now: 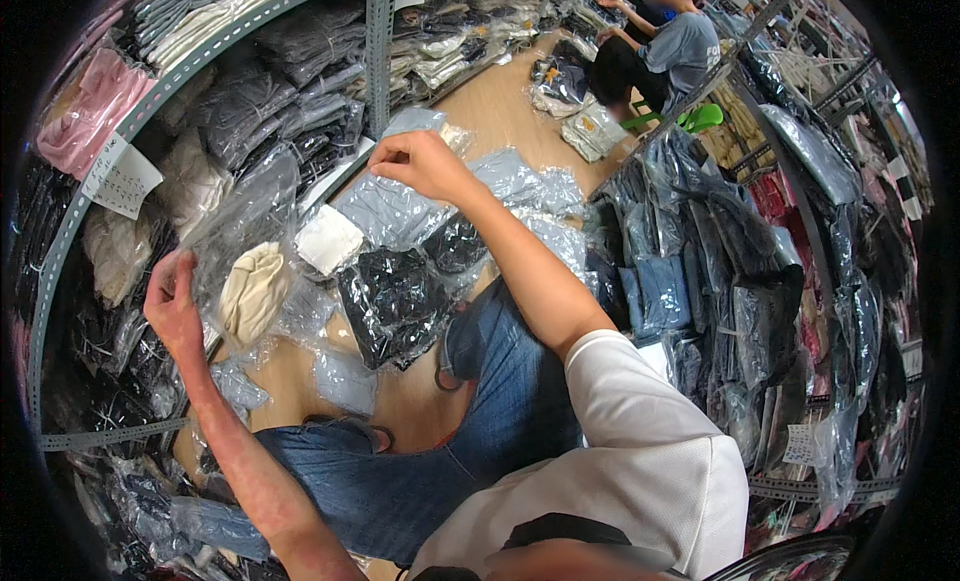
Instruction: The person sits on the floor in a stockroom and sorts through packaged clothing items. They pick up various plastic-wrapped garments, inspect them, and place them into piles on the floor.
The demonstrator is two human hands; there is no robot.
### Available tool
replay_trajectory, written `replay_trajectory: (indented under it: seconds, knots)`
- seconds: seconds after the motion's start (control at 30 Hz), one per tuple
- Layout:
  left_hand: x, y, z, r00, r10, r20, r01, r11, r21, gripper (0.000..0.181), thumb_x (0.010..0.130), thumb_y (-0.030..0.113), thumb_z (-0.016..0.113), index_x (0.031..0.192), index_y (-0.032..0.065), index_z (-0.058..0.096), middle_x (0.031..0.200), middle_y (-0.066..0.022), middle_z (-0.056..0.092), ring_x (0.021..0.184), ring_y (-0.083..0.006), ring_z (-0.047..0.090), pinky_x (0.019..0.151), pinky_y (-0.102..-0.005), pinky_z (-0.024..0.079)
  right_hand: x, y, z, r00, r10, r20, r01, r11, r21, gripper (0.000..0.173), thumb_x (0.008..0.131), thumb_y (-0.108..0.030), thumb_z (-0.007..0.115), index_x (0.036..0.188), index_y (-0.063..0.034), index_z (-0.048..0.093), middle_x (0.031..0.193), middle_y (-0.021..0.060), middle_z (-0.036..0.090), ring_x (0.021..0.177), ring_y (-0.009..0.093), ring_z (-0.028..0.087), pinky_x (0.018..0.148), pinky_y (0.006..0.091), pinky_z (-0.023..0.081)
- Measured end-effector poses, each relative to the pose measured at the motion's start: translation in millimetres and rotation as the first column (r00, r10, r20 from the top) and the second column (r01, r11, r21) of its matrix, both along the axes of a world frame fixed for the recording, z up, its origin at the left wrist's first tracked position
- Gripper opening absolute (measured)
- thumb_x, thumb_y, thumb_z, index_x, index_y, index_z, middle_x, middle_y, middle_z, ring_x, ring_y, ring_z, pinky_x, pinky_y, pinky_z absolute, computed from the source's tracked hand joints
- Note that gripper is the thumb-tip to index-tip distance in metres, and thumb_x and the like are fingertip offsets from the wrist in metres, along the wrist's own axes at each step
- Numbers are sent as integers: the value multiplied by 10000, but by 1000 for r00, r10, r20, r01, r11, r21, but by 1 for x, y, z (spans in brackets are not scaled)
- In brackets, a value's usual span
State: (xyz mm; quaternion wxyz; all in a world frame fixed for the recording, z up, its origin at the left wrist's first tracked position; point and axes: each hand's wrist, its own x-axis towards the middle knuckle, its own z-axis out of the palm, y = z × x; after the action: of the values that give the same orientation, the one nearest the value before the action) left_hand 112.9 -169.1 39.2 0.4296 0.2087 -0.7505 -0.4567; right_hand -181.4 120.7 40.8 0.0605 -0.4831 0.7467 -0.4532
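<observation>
My left hand [176,300] pinches the edge of a clear plastic bag [251,198]. Low in that bag sits a bunched cream garment [253,292], hanging beside the rack at my left. Raised above the heap of packets, my right hand [424,165] has thumb and fingers drawn together, and nothing shows between them. Below it lie grey-blue bagged garments [394,210]. A folded white cloth item [328,238] rests between the two hands. Closer to my knees there is a black garment in shiny plastic [394,303], with a small pale-blue packet [345,378] on the wooden floor.
A metal shelf rack [379,56] stacked with bagged clothes curves along my left, with a handwritten paper tag [124,177]. Stacks of bagged dark clothes [660,296] line the right. Farther up the aisle another person [679,48] sits by a green stool [701,117], near packets on the floor.
</observation>
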Motion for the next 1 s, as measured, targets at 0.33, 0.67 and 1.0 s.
replay_trajectory:
  seconds: [0.33,0.67,1.0]
  knots:
    - [-27,89,21,932,-89,351,235,885,-401,152,833,16,661,979,7,704,945,-126,705,874,-238,677,816,-312,507,76,-37,3,885,160,-437,-289,925,-246,408,748,-231,763,1107,-66,659,1107,139,652,1033,322,615,934,442,464]
    - [-26,89,27,960,-149,237,227,910,-347,175,794,-27,667,962,-14,714,945,-129,713,883,-225,682,824,-300,507,57,-23,8,891,167,-423,-170,985,31,119,819,-182,685,901,-95,685,893,91,687,853,314,661,743,420,521]
    - [-13,58,22,978,-8,207,68,956,-285,174,859,-24,663,1021,7,719,967,-71,715,916,-116,638,847,-249,482,34,-19,7,951,128,-281,-143,989,-34,156,834,-226,661,907,-89,680,914,93,701,879,324,662,750,424,522]
